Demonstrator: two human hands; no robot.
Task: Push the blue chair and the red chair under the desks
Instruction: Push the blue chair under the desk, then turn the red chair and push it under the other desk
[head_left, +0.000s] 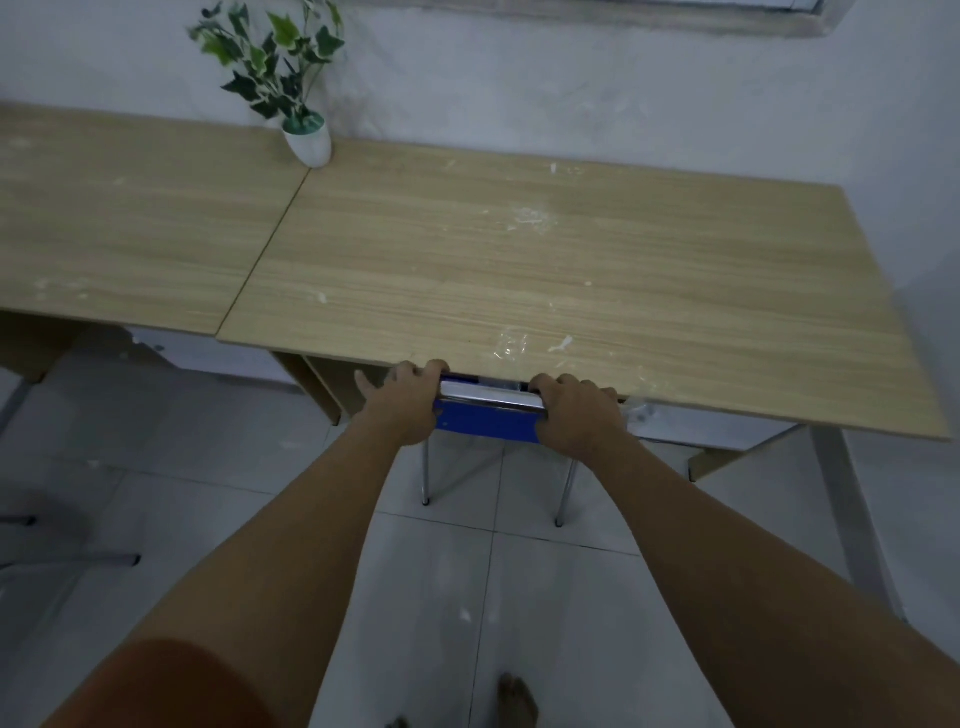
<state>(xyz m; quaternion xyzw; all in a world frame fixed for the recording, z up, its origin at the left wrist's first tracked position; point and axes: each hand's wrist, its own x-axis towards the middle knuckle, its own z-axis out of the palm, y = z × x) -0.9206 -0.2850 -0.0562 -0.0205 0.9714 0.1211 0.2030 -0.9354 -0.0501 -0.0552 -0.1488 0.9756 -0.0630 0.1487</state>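
The blue chair (488, 423), glossy blue backrest capped by a shiny metal rail on thin chrome legs, sits tucked beneath the front edge of the right pale wood-grain worktop (571, 260), only its back showing. The left hand (408, 402) and right hand (574, 415) grip the rail's two ends, fingers curled over it. A white potted ivy (307, 140) stands at the seam with the left worktop (130, 218), above grey floor tiles (234, 467).

Your blue chair (488, 423) sits upright, tucked almost fully under the right desk (571, 270); only its blue backrest and shiny metal top rail show at the desk's near edge, with two thin metal legs standing on the floor just below that edge
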